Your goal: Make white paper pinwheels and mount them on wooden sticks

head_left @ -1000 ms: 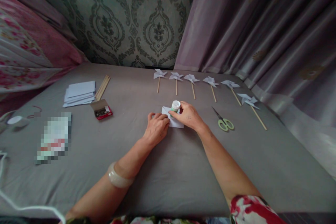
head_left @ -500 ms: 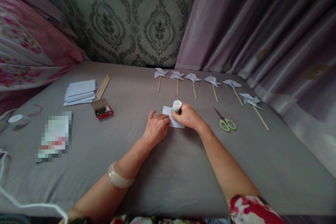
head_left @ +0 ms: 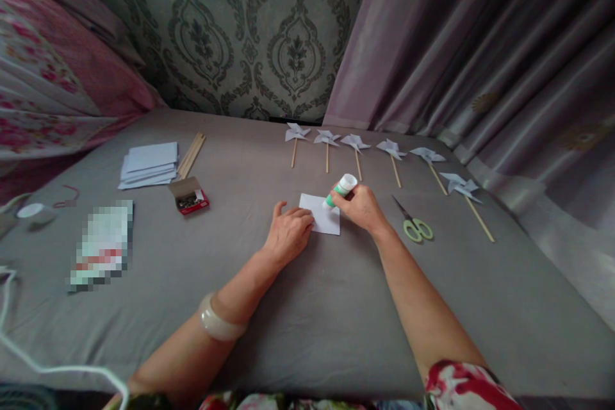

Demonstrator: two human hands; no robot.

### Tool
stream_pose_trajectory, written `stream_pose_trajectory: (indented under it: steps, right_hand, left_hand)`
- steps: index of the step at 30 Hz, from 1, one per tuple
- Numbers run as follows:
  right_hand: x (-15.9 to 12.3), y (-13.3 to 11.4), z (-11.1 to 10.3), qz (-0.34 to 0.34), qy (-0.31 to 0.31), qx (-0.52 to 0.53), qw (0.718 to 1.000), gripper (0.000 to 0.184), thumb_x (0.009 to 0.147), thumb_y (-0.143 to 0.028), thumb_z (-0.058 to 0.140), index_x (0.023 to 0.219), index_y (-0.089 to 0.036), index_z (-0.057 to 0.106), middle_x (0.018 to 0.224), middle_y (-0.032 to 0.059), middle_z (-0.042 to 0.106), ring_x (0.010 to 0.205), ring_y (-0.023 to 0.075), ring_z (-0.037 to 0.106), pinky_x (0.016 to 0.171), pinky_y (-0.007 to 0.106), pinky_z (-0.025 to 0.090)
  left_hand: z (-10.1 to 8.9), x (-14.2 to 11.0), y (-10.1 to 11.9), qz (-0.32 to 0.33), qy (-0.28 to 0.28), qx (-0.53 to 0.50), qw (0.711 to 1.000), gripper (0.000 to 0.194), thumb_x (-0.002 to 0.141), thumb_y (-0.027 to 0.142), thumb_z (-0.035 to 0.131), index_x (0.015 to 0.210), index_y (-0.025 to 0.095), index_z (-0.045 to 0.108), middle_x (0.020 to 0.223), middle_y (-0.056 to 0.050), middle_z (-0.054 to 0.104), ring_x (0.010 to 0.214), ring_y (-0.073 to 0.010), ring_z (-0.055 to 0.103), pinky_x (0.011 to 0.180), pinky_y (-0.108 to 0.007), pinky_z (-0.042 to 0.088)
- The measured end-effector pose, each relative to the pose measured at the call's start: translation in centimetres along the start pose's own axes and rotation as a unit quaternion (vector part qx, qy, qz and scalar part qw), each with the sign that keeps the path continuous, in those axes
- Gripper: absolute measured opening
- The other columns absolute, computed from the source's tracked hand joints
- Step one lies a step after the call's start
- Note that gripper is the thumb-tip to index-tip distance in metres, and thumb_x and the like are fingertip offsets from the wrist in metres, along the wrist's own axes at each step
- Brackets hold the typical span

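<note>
A square of white paper (head_left: 325, 223) lies flat on the grey cloth surface in front of me. My left hand (head_left: 291, 230) rests on its left side, fingers stretched out and pressing it down. In my right hand (head_left: 358, 205) is a green and white glue stick (head_left: 342, 191), tilted, its lower end at the paper and its wide white end up to the right. Whether that lower end touches the paper I cannot tell. Green-handled scissors (head_left: 413, 224) lie to the right of my right hand.
Several paper pinwheels on sticks (head_left: 355, 143) lie in an arc at the back right. At the left are stacked white paper (head_left: 150, 163), wooden sticks (head_left: 192, 155), an open red box of small metal pieces (head_left: 192, 200), a blurred packet (head_left: 103, 243) and a white cord (head_left: 62, 370).
My right hand has moved slightly right with the glue stick, which now leans over more and shows more of its green side. More paper is uncovered. The left hand stays on the paper.
</note>
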State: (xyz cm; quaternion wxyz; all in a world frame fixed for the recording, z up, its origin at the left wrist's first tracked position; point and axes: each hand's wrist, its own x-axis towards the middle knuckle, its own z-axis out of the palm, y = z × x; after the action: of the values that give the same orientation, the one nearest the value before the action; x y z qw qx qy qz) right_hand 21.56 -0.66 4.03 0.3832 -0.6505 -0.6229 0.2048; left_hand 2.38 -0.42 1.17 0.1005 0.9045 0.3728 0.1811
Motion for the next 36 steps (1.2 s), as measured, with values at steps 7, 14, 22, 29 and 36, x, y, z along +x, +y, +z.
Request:
stream_pose_trajectory:
  steps: [7,14,22,29,36]
  right_hand:
    - [-0.4,-0.2,0.6,-0.036,-0.010,-0.035,0.999,0.023,0.073,-0.034,0.058,0.080,-0.014,0.066,0.069,0.0034,0.065,0.061,0.0141,0.056,0.058,0.024,0.042]
    - [-0.6,-0.3,1.4,-0.061,-0.023,-0.049,0.997,0.022,0.074,-0.034,0.058,0.081,-0.015,0.064,0.069,0.0027,0.063,0.061,0.0132,0.054,0.058,0.023,0.041]
    - [-0.6,-0.1,1.8,-0.068,-0.019,-0.058,0.996,0.021,0.076,-0.035,0.057,0.081,-0.016,0.062,0.066,0.0004,0.061,0.057,0.0122,0.052,0.057,0.023,0.039]
    - [-0.6,-0.1,2.2,-0.069,-0.002,-0.086,0.994,0.028,0.077,-0.044,0.060,0.073,-0.017,0.061,0.063,0.0021,0.062,0.056,0.0138,0.052,0.056,0.024,0.039]
    - [-0.8,-0.4,2.4,-0.090,-0.019,-0.079,0.993,0.023,0.079,-0.037,0.057,0.082,-0.016,0.064,0.066,0.0024,0.063,0.057,0.0136,0.054,0.059,0.024,0.040]
  left_hand:
    - [0.0,0.0,0.0,-0.006,0.005,-0.002,1.000,0.023,0.088,0.019,0.046,0.093,0.022,0.068,0.110,-0.007,0.071,0.101,-0.0227,0.063,0.105,-0.054,0.023]
    - [-0.1,0.2,-0.1,-0.009,0.000,-0.008,1.000,0.022,0.090,0.023,0.046,0.094,0.021,0.067,0.106,-0.007,0.071,0.100,-0.0232,0.061,0.102,-0.052,0.024]
    - [1.4,1.1,-1.5,-0.044,0.023,-0.035,0.998,0.040,0.086,0.020,0.051,0.125,0.024,0.052,0.124,-0.010,0.064,0.119,-0.0252,0.052,0.099,-0.049,0.030]
    - [2.3,1.3,-1.4,-0.047,-0.015,-0.050,0.998,0.070,0.087,0.023,0.048,0.148,0.019,0.015,0.131,-0.013,0.059,0.130,-0.0250,0.045,0.110,-0.055,0.019]
    - [1.8,1.3,-1.0,-0.048,-0.019,-0.031,0.998,0.066,0.087,0.024,0.049,0.144,0.011,0.021,0.136,-0.019,0.054,0.133,-0.0265,0.042,0.112,-0.057,0.014]
